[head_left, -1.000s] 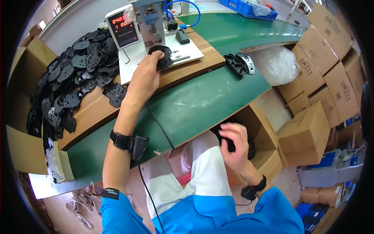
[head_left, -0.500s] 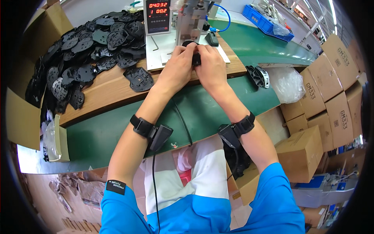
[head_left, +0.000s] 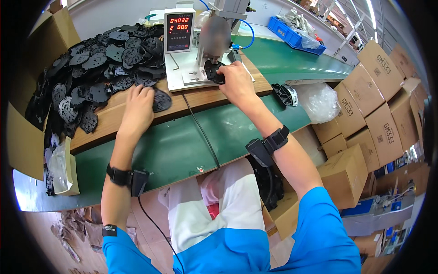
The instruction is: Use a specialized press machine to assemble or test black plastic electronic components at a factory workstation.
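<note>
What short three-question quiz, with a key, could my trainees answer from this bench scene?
1. Multiple choice: What does the right hand hold at the machine?
A) a clear bag
B) a black part
C) a blue crate

2. Fill in: From the wearer's view, the heap of dark parts lies to the ____ of the white box with red digits.

3. True or false: Both hands are at one and the same part.

Key: 1. B. 2. left. 3. False; the left hand is at a separate dark part.

Black part (head_left: pixel 213 73), brown wood-grained board (head_left: pixel 112 117), green tabletop (head_left: pixel 178 141), blue crate (head_left: pixel 292 39)
</note>
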`<state>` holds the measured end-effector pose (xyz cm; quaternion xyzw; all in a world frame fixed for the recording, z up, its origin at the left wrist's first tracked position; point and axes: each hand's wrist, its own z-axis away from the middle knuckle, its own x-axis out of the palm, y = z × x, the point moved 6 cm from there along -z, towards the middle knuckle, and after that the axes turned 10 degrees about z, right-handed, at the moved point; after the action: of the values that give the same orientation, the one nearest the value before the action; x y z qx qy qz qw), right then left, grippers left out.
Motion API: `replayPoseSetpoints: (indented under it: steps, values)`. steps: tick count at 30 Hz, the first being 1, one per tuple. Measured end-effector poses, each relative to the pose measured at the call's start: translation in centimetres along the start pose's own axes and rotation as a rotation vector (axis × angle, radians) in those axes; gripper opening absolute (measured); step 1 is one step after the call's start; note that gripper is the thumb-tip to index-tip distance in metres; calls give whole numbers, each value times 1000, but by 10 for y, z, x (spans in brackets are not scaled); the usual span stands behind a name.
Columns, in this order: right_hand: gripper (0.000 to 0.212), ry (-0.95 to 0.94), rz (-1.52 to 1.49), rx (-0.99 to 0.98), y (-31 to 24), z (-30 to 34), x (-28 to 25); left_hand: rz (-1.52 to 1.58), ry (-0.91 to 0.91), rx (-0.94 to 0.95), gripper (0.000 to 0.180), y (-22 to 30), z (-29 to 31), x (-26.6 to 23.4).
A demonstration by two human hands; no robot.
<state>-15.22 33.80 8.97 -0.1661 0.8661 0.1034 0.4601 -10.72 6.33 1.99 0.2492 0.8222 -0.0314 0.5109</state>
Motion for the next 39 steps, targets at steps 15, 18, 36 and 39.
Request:
replayPoseSetpoints:
  steps: [15,18,36,39]
  values:
    - [32,-35,46,-42,3,3,4,39,-246,-169,38,47,27,-11]
    - [31,-26,48,-36,6,1,5,74,-222,-171,34,51,20,-21]
    - [26,1,53,-79,0,1,0,149,-55,-179,47,50,9,-34]
    - [26,-13,55,-68,0,2,1,153,-16,-135,46,51,11,-29]
